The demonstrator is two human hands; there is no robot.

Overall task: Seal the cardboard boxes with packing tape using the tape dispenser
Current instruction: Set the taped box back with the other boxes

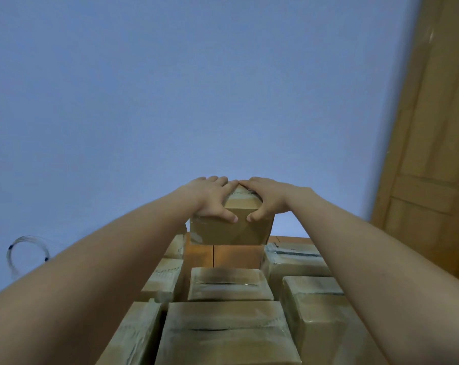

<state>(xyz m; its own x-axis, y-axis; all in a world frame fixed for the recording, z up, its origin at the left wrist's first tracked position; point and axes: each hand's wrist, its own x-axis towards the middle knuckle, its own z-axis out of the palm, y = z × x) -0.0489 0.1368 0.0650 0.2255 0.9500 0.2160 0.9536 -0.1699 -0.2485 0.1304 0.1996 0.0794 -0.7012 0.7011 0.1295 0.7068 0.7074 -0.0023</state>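
A small brown cardboard box [231, 230] sits at the far end of the table, against the wall, with clear tape showing on its top. My left hand [212, 196] grips its left top edge and my right hand [267, 196] grips its right top edge. On each hand the fingers reach over the top and the thumb presses on the near face. No tape dispenser is in view.
Several taped cardboard boxes crowd the table below my arms, among them one in the middle [228, 284] and a larger one nearest me [223, 335]. A strip of orange tabletop [223, 256] shows between them. A wooden door [434, 127] stands at right; a wire coil [28, 254] hangs at left.
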